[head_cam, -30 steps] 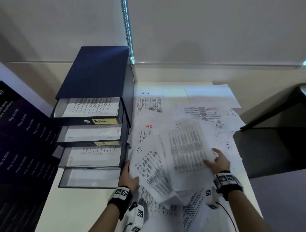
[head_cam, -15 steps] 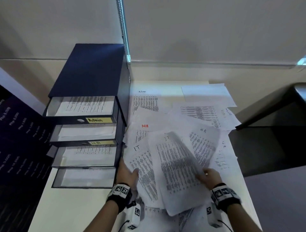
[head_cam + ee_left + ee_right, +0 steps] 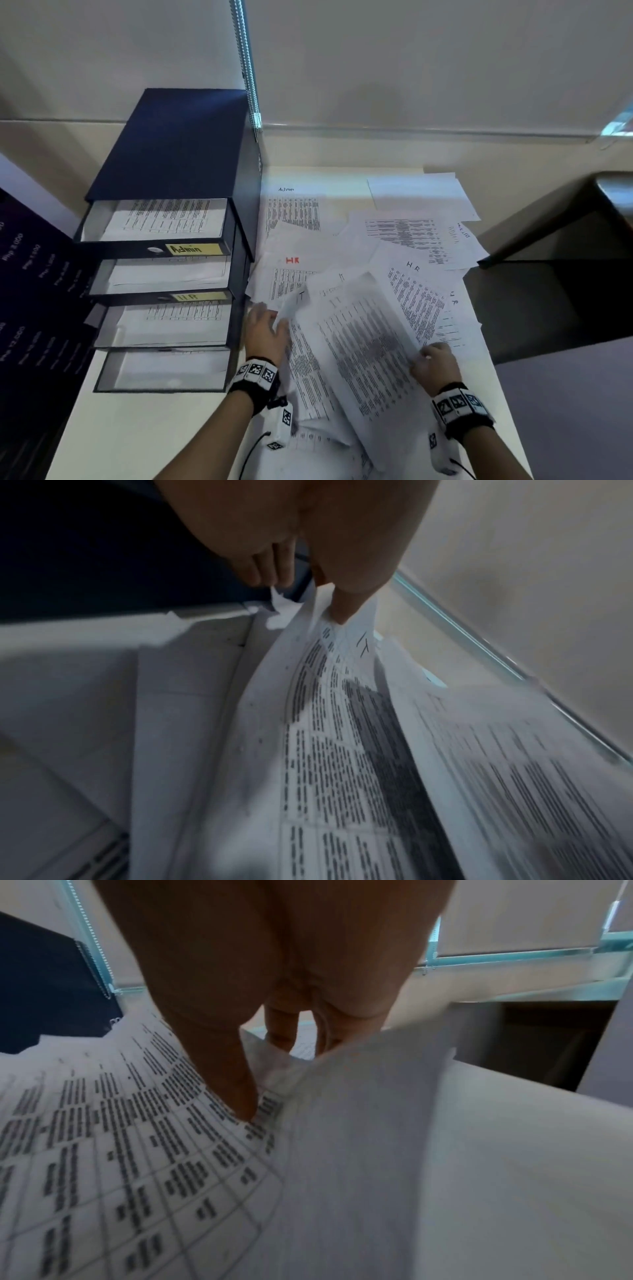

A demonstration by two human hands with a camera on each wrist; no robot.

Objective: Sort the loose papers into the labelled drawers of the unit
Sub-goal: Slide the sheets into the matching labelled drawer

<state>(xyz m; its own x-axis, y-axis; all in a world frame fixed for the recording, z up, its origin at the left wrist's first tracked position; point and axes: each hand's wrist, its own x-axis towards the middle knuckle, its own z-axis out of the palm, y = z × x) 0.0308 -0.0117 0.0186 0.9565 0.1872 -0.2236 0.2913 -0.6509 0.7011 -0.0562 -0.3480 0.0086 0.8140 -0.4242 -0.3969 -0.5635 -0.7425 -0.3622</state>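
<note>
A dark blue drawer unit (image 3: 178, 150) stands at the left with several drawers pulled out; yellow labels read Admin (image 3: 193, 249) and HR (image 3: 198, 296). Loose printed papers cover the white desk. My left hand (image 3: 265, 329) pinches the top corner of a sheet marked IT (image 3: 342, 723) beside the third drawer (image 3: 168, 325). My right hand (image 3: 433, 363) pinches the right edge of a large printed sheet (image 3: 366, 356) lifted over the pile; in the right wrist view the thumb (image 3: 222, 1069) presses on its printed side (image 3: 120, 1150).
More sheets marked HR (image 3: 293, 260) and Admin (image 3: 286, 189) lie behind the held ones. A dark panel (image 3: 30, 308) stands left of the unit. The desk's right edge (image 3: 493, 359) drops to a dark floor. A beaded blind chain (image 3: 245, 61) hangs behind the unit.
Both hands drew nearer to me. The right hand slid from the sheet's middle to its right edge and lifted it. The left hand took hold of the IT sheet's corner.
</note>
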